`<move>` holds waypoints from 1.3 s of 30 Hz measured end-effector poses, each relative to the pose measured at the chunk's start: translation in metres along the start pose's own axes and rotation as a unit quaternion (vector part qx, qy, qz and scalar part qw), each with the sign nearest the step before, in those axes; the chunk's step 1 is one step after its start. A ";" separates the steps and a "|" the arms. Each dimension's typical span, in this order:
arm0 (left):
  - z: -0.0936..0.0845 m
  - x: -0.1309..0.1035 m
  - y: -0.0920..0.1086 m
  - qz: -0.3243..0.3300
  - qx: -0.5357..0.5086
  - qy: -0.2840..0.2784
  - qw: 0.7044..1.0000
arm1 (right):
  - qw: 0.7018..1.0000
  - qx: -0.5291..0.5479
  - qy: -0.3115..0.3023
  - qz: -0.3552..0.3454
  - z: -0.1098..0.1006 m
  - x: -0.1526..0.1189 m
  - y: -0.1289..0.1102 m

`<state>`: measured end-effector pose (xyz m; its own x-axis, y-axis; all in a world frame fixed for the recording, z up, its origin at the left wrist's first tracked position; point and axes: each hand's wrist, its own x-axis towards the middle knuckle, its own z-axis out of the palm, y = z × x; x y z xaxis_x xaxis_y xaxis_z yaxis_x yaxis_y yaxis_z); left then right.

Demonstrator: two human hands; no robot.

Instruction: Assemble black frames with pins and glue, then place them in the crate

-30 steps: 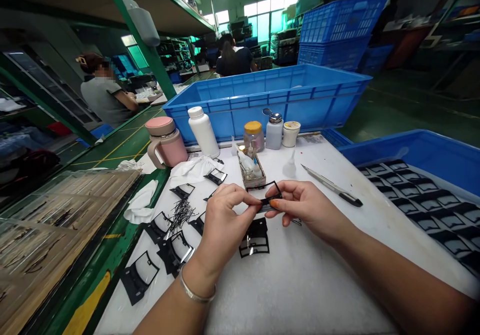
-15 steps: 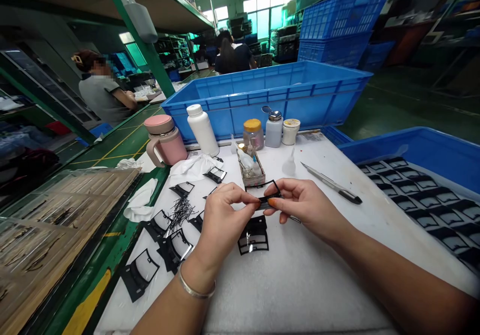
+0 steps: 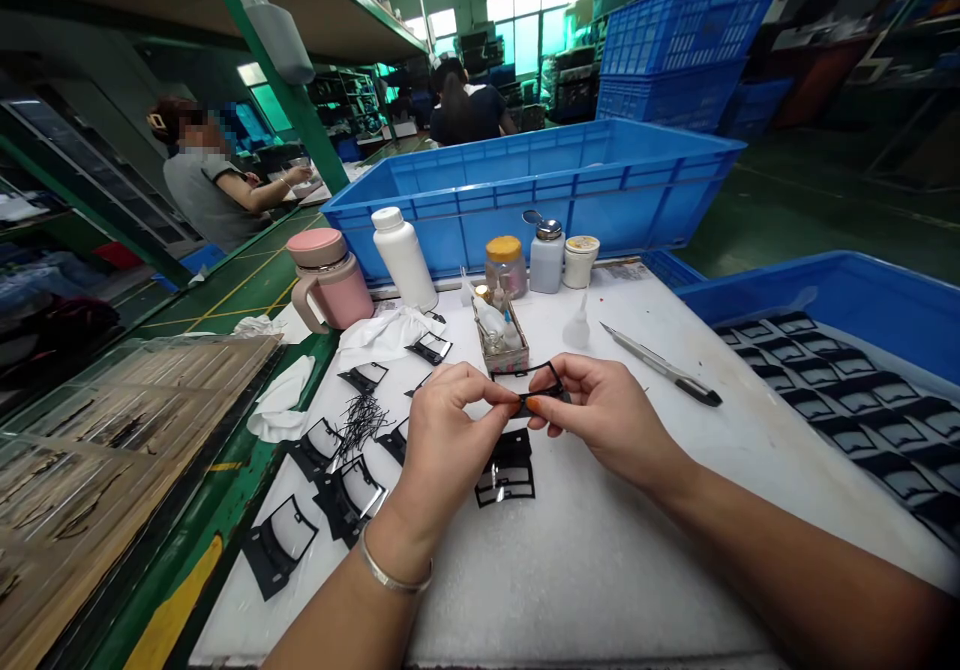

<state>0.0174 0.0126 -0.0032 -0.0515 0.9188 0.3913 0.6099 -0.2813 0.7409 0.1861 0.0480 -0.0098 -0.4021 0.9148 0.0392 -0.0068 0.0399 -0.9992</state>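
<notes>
Between both hands, above the white work surface, is a small black plastic frame with a rectangular opening. My left hand pinches its left side between thumb and fingertips. My right hand is closed on the right side, thumb pressed on the lower bar; the fingers hide part of the frame. Just below lies another black frame with a clear window. Several similar black frames lie to the left, around a loose heap of thin black strips.
A small box of bottles stands ahead, with a dropper bottle and a craft knife to its right. Behind are a pink mug, a white bottle and a blue crate. Another blue crate at right holds rows of frames.
My right hand has shifted slightly left, its thumb sliding along the frame and its lower fingers curling in. My left hand stays nearly still. The co-worker at left has reached an arm forward.
</notes>
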 end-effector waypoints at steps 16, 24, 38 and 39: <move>-0.005 0.005 -0.005 -0.136 -0.210 -0.030 0.968 | 0.999 0.042 0.005 0.005 -0.002 -0.001 -0.006; -0.007 0.006 -0.005 -0.146 -0.221 -0.026 0.964 | 0.997 0.064 -0.008 0.035 -0.002 0.001 -0.008; -0.006 0.005 -0.003 -0.138 -0.212 -0.020 0.967 | 0.998 0.053 -0.001 0.033 -0.002 0.001 -0.007; -0.005 0.005 -0.003 -0.138 -0.211 -0.020 0.967 | 0.998 0.051 0.000 0.033 -0.002 0.001 -0.007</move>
<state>0.0111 0.0161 -0.0005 -0.1306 0.9827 0.1312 0.1991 -0.1036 0.9745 0.1876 0.0489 -0.0025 -0.4046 0.9141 -0.0273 -0.0731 -0.0621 -0.9954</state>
